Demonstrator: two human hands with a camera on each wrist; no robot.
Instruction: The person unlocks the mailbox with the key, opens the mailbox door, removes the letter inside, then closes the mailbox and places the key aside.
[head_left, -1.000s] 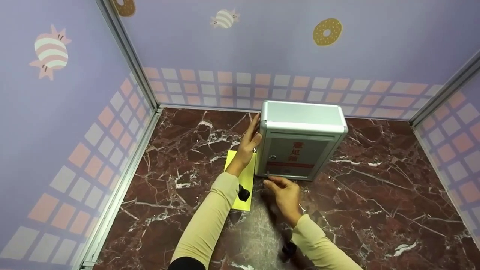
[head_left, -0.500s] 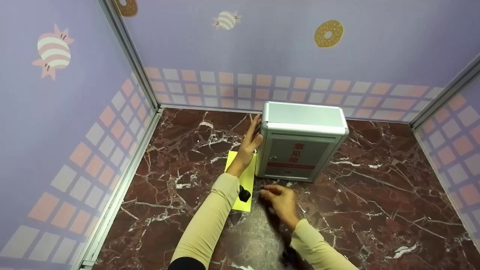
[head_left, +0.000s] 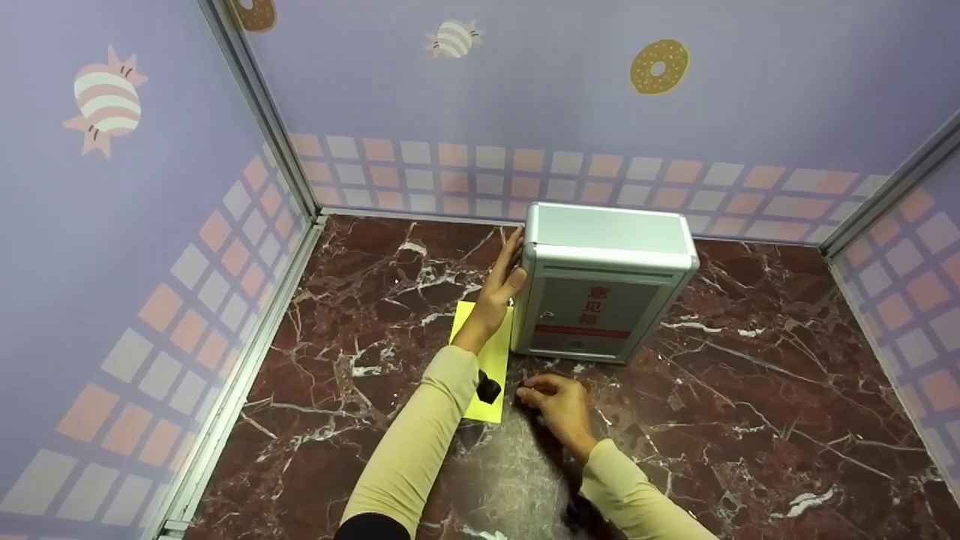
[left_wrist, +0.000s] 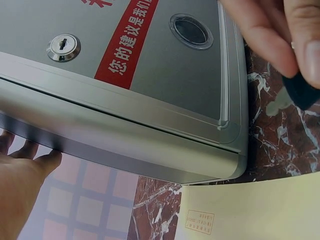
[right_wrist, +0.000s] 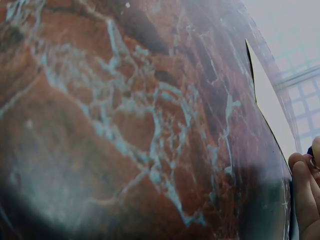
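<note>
A silver metal suggestion box (head_left: 592, 281) with red lettering stands upright on the marbled surface. Against its left side rests my left hand (head_left: 491, 300), fingers extended along the edge; the left wrist view shows the fingertips (left_wrist: 45, 162) touching the side. A round lock (left_wrist: 63, 47) with a keyhole sits on the box's front. In front of the box, my right hand (head_left: 562, 409) pinches a small key with a dark head (left_wrist: 302, 92). A bit of metal ring shows by the fingers in the right wrist view; the key's blade cannot be made out.
A yellow envelope (head_left: 487, 364) with a red stamp lies left of the box, partly under my left forearm. Purple patterned walls (head_left: 420, 97) enclose the back and sides. The dark red marbled surface (head_left: 750, 390) extends to the right.
My right hand has drawn away from the box's lower front edge toward me, still pinching the key. My left hand stays against the box, which stands in the same place.
</note>
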